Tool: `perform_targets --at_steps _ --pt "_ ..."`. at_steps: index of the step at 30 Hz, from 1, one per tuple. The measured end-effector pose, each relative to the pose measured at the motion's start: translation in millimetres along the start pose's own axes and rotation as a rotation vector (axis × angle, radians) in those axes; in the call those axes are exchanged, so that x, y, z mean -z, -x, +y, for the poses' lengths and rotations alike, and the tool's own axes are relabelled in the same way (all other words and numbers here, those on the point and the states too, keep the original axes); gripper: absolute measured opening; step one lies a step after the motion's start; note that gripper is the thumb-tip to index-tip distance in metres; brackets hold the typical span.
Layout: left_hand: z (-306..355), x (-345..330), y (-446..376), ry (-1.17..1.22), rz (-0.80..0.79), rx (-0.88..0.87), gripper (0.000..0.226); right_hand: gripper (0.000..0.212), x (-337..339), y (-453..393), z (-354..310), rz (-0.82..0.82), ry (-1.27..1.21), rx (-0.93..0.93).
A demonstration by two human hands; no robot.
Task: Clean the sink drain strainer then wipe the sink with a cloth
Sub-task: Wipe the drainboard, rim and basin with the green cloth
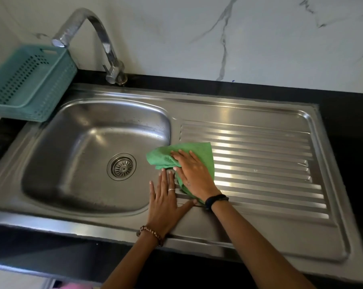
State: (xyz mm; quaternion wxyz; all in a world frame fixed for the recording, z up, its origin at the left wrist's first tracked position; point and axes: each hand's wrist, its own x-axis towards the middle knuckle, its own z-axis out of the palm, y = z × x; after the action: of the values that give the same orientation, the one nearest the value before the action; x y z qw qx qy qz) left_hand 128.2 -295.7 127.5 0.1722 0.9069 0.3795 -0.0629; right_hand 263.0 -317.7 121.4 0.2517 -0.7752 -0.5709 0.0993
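Wiping step in hand. Right hand (192, 174) lies flat, fingers straight, pressing the green cloth (199, 152) onto the ribbed drainboard (259, 159) at the basin's 3 o'clock edge; the cloth's left corner overhangs the rim toward the bowl. No grip as such: it is a palm press, nothing pinched. Left hand (166, 202) also spread wide, fingers straight, resting on the steel just at the cloth's 7 o'clock, fingertips near or touching the cloth edge; it holds nothing.

Strainer (122, 166) sits seated in the drain at the bowl's centre, well apart from both hands, at the cloth's 9 o'clock. It looks clean from here, though the holes are too small to judge.

Sink (51, 167) bowl appears dull and streaked on its far wall near 1 o'clock. Tap (105, 44) at 12 o'clock, no water running. Teal basket (30, 80) on the desk (343, 122) at 10 o'clock.

To do it well, I'd judge: run strokes along the ribs, not across, so the cloth reaches the grooves. Keep the palm flat and the cloth unbunched; it is folded thick under the fingers now. The left hand braces well and can pin the trailing corner. Work toward the bowl, so residue goes to the drain, then take the bowl walls.
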Motion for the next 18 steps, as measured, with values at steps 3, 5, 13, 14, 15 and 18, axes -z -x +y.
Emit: perform_targets --at_steps 3,5,13,14,15,18 --pt "10 -4 5 -0.014 0.022 0.052 0.103 0.041 -1 10 2 -0.022 0.029 0.033" --pt "15 -6 10 0.045 0.029 0.085 0.096 0.041 1 12 5 -0.026 0.034 0.041" --pt "57 -17 31 0.182 -0.038 0.118 0.105 0.042 35 45 53 0.053 0.025 -0.131" --pt "63 -20 33 0.18 -0.053 0.109 0.107 0.042 43 53 63 0.068 0.013 -0.172" --pt "71 -23 35 0.176 -0.063 0.096 0.108 0.041 52 63 74 0.081 0.003 -0.211" --pt "88 -31 37 0.161 -0.082 0.05 0.11 0.04 79 93 105 0.112 0.01 -0.278"
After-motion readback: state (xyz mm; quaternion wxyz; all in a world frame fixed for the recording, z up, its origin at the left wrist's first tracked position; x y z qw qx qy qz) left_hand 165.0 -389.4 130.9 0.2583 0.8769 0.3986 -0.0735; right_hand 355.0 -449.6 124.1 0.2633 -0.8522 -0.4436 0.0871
